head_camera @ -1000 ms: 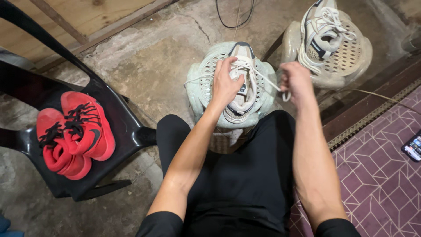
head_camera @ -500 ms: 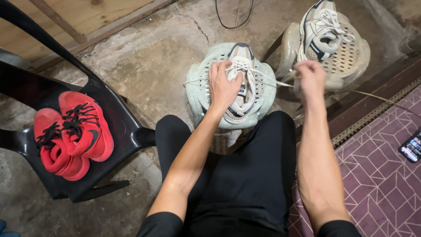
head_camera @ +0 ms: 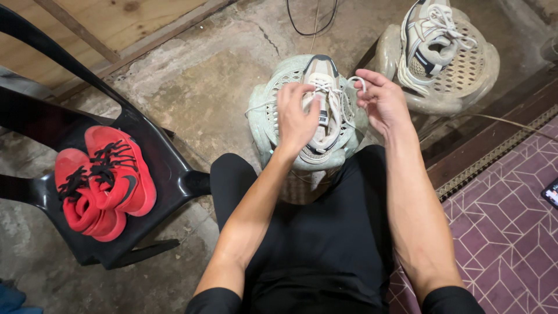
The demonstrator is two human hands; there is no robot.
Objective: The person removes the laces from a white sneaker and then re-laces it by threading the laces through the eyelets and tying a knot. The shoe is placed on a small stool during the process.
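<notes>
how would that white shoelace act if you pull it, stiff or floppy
Probably floppy: the white shoelace curls in a loose loop at the right hand and droops over the pale stool. It looks thin and light, so it should follow the fingers easily. A hard pull might drag the beige sneaker, though the left hand presses on it.

Four shoes [head_camera: 321, 104], two stools [head_camera: 264, 116].
</notes>
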